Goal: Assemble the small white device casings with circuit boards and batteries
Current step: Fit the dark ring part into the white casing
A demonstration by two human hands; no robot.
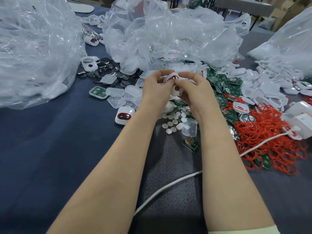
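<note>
Both hands meet above the middle of the table around a small white casing (172,78) with a red-ringed window. My left hand (156,86) grips its left side with curled fingers. My right hand (191,88) pinches its right side, and a second white casing part (177,90) shows under its thumb. Green circuit boards (224,85) lie heaped to the right. Dark round batteries (108,71) are piled at the left rear. An assembled casing (124,115) sits left of my left forearm.
Large crumpled clear plastic bags (165,34) fill the back and left (33,51). Red rubber rings (270,142) pile at the right beside white casings (263,88). Small white round buttons (173,120) and translucent pads (128,97) lie near my wrists. A white cable (168,184) crosses the front.
</note>
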